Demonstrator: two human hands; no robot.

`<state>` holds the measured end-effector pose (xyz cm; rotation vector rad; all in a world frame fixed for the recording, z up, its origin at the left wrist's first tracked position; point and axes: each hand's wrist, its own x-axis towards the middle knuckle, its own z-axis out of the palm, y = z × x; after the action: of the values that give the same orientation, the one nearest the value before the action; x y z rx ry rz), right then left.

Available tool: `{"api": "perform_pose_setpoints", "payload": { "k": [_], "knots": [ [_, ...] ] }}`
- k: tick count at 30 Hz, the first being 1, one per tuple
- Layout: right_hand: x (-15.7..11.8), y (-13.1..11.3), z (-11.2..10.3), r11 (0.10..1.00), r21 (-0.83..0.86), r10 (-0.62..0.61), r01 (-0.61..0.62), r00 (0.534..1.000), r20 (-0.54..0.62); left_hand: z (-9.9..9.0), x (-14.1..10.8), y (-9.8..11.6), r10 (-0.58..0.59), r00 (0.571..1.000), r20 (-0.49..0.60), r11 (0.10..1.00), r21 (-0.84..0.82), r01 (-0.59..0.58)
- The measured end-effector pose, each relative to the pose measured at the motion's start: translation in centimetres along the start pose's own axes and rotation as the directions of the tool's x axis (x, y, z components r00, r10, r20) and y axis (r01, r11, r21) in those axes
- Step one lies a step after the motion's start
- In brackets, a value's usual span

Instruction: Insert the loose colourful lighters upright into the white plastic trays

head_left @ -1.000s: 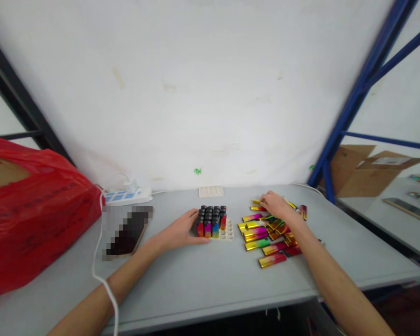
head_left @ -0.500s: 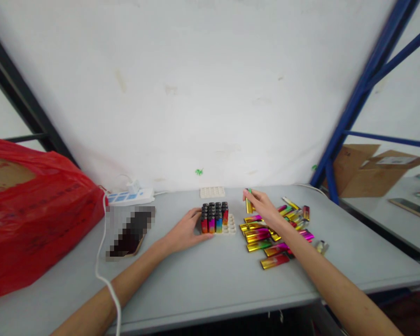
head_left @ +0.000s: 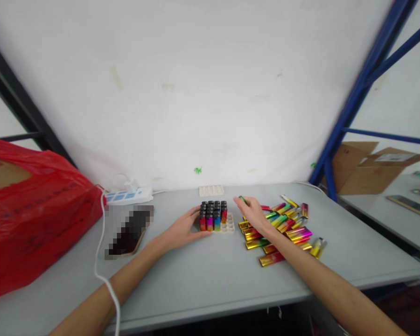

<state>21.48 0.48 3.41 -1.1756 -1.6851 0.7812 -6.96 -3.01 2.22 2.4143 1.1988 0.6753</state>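
Note:
My left hand (head_left: 185, 229) curls round the left side of a white lighter tray (head_left: 228, 228), fingers behind and thumb along the front edge. Upright in that tray stand several lighters (head_left: 210, 222) with black tops and shiny red, purple and blue bodies; the cells on its right side hold none. To the right of the tray, my right hand (head_left: 255, 213) is closed on a lighter (head_left: 244, 200). Only its green and dark end shows above the fingers. Beneath and beside my right forearm lies a loose heap of metallic yellow, green, red and pink lighters (head_left: 271, 258).
A second white tray (head_left: 211, 190) lies by the wall. On the left are a phone (head_left: 131, 233), a power strip (head_left: 140, 195), a white cable (head_left: 100, 275) and a red plastic bag (head_left: 52, 224). A cardboard box (head_left: 367, 175) stands beyond the blue frame (head_left: 339, 121).
My right hand has come down and slightly left, nearer the tray, and the lighter in it has turned so mostly its end shows. My left hand stays at the tray.

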Motion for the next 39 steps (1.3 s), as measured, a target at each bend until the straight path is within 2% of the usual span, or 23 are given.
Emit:
{"api": "perform_pose_setpoints", "payload": {
  "k": [4, 9, 15, 21, 25, 29, 32, 34, 39],
  "knots": [
    [-0.2, -0.3, 0.2, 0.987, -0.136, -0.085, 0.082, 0.996, -0.016, -0.2, 0.1, 0.1, -0.021, 1.000, 0.015, 1.000, 0.001, 0.021],
    [-0.7, -1.1, 0.1, 0.952, -0.240, -0.179, 0.191, 0.981, 0.072, -0.4, 0.1, 0.4, -0.021, 1.000, 0.021, 0.999, -0.027, 0.022],
    [-1.1, -2.1, -0.4, 0.852, -0.336, -0.340, 0.401, 0.913, 0.227, -0.5, 0.1, 0.6, -0.025, 0.999, 0.024, 0.999, -0.030, 0.025],
    [-1.0, -1.9, -0.8, 0.854, -0.357, -0.250, 0.379, 0.900, 0.357, -0.5, 0.1, 0.6, -0.021, 1.000, 0.017, 0.999, -0.042, 0.021],
    [-0.8, -1.6, -0.7, 0.860, -0.331, -0.239, 0.389, 0.879, 0.413, -0.5, 0.1, 0.6, -0.018, 1.000, 0.013, 0.999, -0.047, 0.018],
    [-0.7, -1.6, -0.5, 0.785, -0.408, -0.232, 0.466, 0.832, 0.505, -0.5, 0.1, 0.9, -0.030, 0.999, 0.018, 0.999, -0.028, 0.030],
    [-0.9, -1.8, -0.4, 0.718, -0.501, -0.203, 0.483, 0.834, 0.514, -0.5, 0.1, 1.0, -0.024, 1.000, 0.012, 0.999, -0.033, 0.024],
    [-1.0, -2.0, -0.5, 0.707, -0.524, -0.182, 0.475, 0.838, 0.515, -0.5, 0.0, 1.0, -0.023, 1.000, 0.009, 0.999, -0.035, 0.023],
    [-0.5, -1.5, -2.3, 0.644, -0.617, -0.201, 0.452, 0.878, 0.434, -0.5, 0.1, 0.8, -0.025, 0.999, 0.023, 0.999, -0.021, 0.025]
  ]
}}
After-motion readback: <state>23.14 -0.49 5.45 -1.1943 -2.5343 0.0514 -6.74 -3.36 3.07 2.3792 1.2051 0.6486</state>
